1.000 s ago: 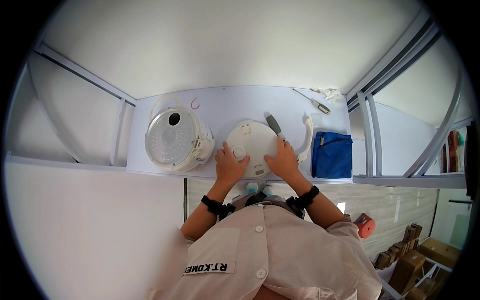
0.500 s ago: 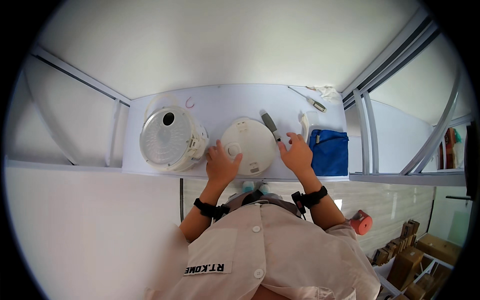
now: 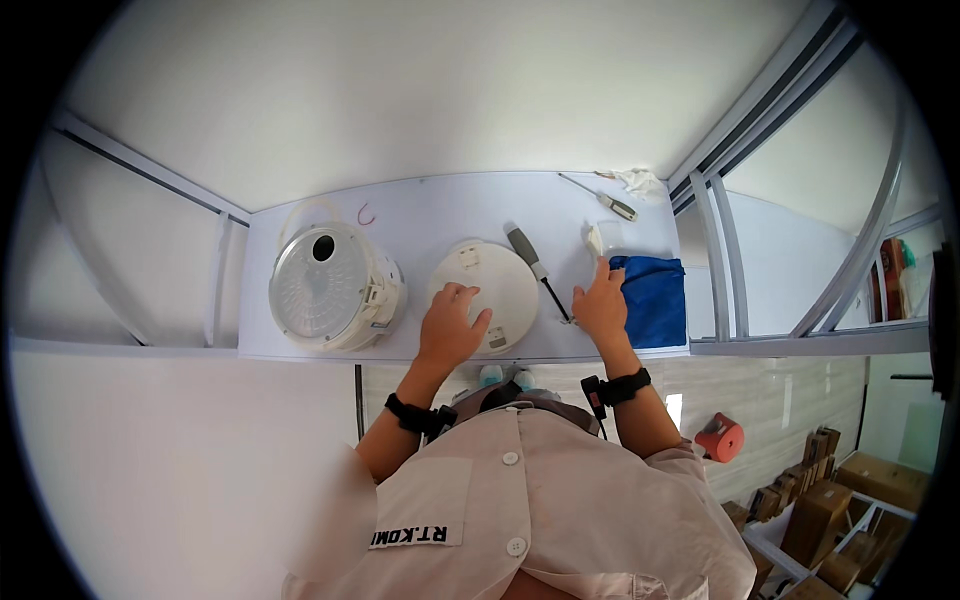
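A round white lid-like disc (image 3: 512,285) lies on the white table, with my left hand (image 3: 452,325) resting over its left part, fingers apart. At the disc's right is a screwdriver (image 3: 524,244) with a grey handle; its dark shaft slants down to the right. My right hand (image 3: 602,308) is between that screwdriver's tip and a blue zippered pouch (image 3: 655,305), its thumb and forefinger apart. Its fingertips reach close to a curved white plastic piece (image 3: 595,242) and the pouch's left edge; whether they touch I cannot tell. Nothing shows in either hand.
A rice-cooker-like white round appliance (image 3: 320,285) with a dark oval hole stands at the left. Behind it lies a small reddish curved wire (image 3: 366,214). A second screwdriver (image 3: 618,207) and crumpled white tissue (image 3: 638,182) lie at the back right. Metal frames (image 3: 716,255) flank the table.
My right hand has moved from the screwdriver's tip toward the blue pouch and the white piece. My left hand has slid farther over the disc. The whole view has shifted slightly.
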`<action>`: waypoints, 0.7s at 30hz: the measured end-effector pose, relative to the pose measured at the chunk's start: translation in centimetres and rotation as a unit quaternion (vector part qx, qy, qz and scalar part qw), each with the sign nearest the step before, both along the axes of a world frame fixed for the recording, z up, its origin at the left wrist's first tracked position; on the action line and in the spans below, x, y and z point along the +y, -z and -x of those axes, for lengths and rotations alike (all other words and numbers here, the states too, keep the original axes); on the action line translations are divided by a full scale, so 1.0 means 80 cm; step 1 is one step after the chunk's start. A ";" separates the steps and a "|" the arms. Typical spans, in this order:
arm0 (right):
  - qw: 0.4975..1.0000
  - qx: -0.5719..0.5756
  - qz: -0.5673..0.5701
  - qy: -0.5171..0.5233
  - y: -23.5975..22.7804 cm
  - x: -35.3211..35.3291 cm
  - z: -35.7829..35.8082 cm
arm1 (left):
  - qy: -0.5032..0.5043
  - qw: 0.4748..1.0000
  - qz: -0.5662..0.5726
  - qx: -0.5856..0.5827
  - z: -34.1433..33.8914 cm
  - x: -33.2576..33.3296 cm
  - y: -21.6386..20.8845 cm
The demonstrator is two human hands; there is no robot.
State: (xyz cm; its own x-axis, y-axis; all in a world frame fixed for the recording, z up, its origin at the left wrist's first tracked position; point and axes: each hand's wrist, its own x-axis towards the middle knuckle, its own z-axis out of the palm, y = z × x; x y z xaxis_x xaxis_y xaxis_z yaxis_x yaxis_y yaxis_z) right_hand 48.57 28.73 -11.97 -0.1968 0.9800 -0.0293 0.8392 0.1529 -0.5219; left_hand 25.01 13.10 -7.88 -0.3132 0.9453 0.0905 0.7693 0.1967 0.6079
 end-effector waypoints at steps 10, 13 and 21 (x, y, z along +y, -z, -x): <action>0.999 0.026 -0.027 -0.030 0.011 0.005 0.005 | 0.109 0.994 0.012 -0.025 -0.017 0.026 0.006; 0.997 0.055 -0.041 -0.029 -0.013 0.005 0.007 | 0.101 0.991 0.007 -0.091 -0.021 0.033 0.004; 0.961 0.270 -0.041 -0.047 -0.053 -0.004 0.026 | 0.189 0.953 -0.065 -0.228 -0.036 0.049 -0.044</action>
